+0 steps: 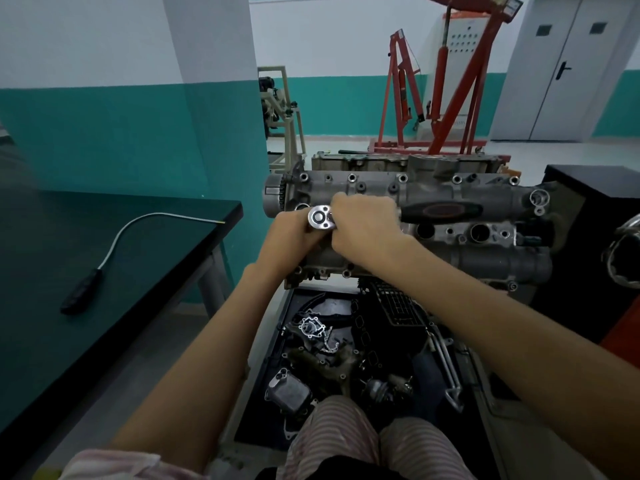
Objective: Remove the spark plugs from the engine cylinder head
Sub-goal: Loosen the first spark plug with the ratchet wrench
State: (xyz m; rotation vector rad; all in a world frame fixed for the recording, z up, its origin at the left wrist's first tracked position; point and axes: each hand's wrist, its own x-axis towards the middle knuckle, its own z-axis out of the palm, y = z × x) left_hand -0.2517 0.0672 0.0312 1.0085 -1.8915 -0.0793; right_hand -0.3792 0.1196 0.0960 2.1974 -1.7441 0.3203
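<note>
The grey engine cylinder head (450, 188) lies lengthwise in front of me, with open round plug wells (479, 233) on its right half. A ratchet wrench sits over its left part: its shiny round head (319, 218) shows between my hands and its black handle (441, 210) points right. My left hand (291, 233) grips under and around the ratchet head. My right hand (363, 223) wraps around the shaft just right of the head. No spark plug is visible; the socket and the well under the ratchet are hidden by my hands.
A dark workbench (104, 271) on the left carries a flexible pick-up tool (100, 268) with a black handle. Below the head, a black tray (273, 344) holds several loose engine parts. A red engine hoist (446, 98) stands behind, a black cabinet (595, 188) on the right.
</note>
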